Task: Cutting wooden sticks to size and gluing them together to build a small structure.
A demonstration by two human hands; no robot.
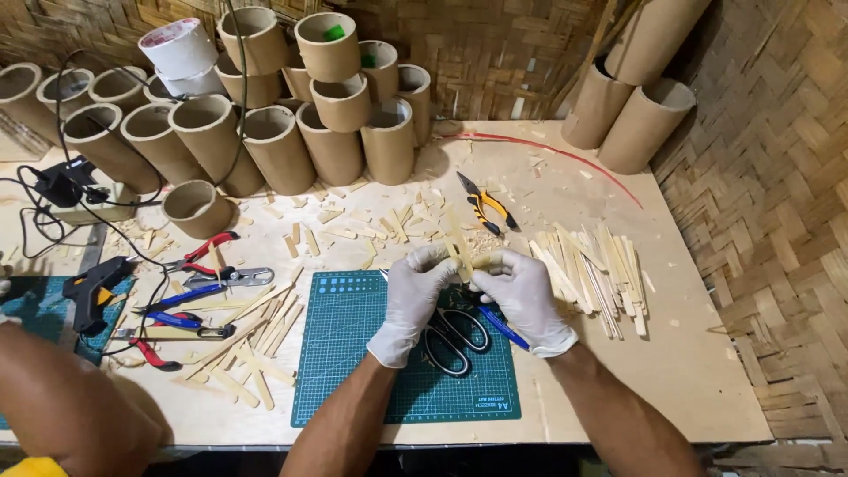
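Above the green cutting mat (353, 353), left hand (412, 300) and right hand (523, 299), both gloved, pinch one thin bamboo strip (458, 237) between closed fingertips. One pair of scissors (455, 334) lies beneath; two stick piles flank the mat.

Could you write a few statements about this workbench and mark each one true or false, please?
1. Both hands, the left hand and the right hand, wear white gloves. True.
2. The hands hold a thin wooden strip between them. True.
3. The scissors lie on a red mat. False: they lie on the green cutting mat.
4. The yellow-handled pliers are in the right hand. False: they lie on the table.
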